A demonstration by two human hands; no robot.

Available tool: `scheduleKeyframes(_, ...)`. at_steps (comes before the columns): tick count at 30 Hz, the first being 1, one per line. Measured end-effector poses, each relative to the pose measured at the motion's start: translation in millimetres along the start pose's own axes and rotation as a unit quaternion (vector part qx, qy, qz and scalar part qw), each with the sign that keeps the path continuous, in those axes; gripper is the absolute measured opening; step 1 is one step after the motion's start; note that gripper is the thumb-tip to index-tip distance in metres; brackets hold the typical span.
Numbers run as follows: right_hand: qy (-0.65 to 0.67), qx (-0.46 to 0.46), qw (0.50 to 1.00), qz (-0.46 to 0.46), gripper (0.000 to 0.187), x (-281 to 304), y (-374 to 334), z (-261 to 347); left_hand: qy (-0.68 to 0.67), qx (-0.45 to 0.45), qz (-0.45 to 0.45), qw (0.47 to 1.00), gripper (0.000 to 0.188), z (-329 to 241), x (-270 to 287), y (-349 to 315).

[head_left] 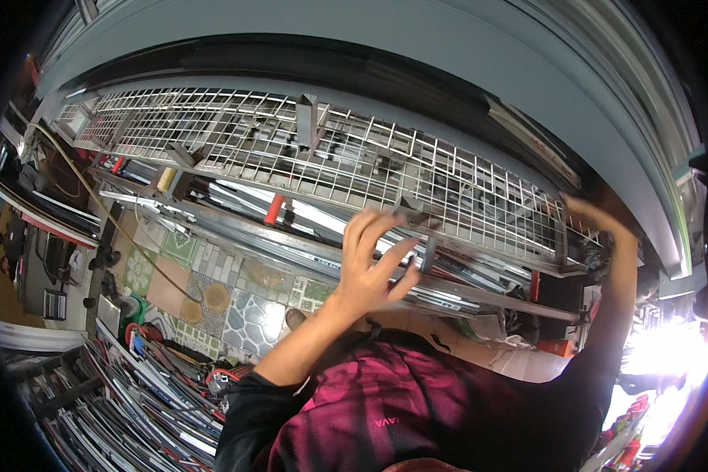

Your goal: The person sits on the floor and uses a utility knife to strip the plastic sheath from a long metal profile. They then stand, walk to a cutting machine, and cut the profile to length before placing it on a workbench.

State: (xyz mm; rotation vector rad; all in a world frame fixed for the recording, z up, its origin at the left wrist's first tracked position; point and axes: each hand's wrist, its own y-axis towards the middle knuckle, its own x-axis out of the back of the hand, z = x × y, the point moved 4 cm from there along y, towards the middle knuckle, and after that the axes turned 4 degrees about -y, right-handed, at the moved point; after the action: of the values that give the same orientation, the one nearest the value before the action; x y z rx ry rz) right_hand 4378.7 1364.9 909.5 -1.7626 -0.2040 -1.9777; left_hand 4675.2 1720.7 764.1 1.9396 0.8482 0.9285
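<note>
Seen from the head camera, a person's left hand, its grip apart with fingers spread, is raised by the front edge of a long, silvery wire-mesh rack spanning the scene below a broad grey panel. The blurred right hand is near the rack's right end; its grip cannot be told.

Head camera: sat on the wearer's head, looking down and ahead.
Shirt: filled the near side, close below.
Wire rack: crossed the far half, left to right, bent by the fisheye.
Floor tiles: lay farther below, left.
</note>
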Motion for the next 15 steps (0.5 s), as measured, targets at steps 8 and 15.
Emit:
scheduleKeyframes(8,-0.072,0.2,0.974,-0.078,0.089,24.3,-0.3,35.0,0.005,0.412,0.153,0.898,0.038,46.9,36.2,-248.1)
scheduleKeyframes(15,-0.154,0.144,0.965,-0.155,0.076,34.1,2.8,-0.6,0.122,0.677,0.108,0.718,0.047,70.6,113.8,-485.4)
